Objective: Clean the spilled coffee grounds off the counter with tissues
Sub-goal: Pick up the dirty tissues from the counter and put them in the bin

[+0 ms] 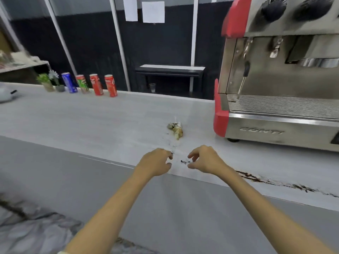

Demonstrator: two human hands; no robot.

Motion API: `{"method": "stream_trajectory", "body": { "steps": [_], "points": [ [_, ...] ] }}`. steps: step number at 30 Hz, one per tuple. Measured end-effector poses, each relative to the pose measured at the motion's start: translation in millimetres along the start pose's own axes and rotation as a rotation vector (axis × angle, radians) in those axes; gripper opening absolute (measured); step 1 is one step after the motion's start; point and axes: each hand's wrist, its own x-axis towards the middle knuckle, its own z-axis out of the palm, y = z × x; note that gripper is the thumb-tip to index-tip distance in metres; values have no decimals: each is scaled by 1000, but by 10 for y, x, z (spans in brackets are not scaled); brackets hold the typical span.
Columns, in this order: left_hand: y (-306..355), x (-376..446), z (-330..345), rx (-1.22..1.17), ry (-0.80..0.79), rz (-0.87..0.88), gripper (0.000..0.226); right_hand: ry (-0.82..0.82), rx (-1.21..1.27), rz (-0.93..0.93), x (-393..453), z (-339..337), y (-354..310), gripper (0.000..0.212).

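Dark coffee grounds [184, 161] lie in a small patch near the front edge of the white counter [91, 118]. A longer dark streak of grounds [271, 182] runs along the edge to the right. My left hand [156, 164] and my right hand [205, 160] hover on either side of the small patch, fingers loosely curled, thumbs apart from the fingers. I see nothing held in either hand. A crumpled, brown-stained tissue [176, 129] lies on the counter beyond the hands, with a few specks around it.
A steel and red espresso machine [278, 107] fills the right side of the counter. Several drink cans [96, 87] and two small potted plants [49, 82] stand along the far left edge. A white object [5, 93] lies at far left.
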Motion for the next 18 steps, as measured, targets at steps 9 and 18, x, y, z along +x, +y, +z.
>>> {"method": "stream_trajectory", "body": {
  "steps": [9,18],
  "points": [
    [-694,1171,-359,-37,11,54,35,176,22,47,1254,103,-171,28],
    [-878,2184,-347,-355,-87,287,63,281,45,120,1810,243,-97,35]
  ]
}}
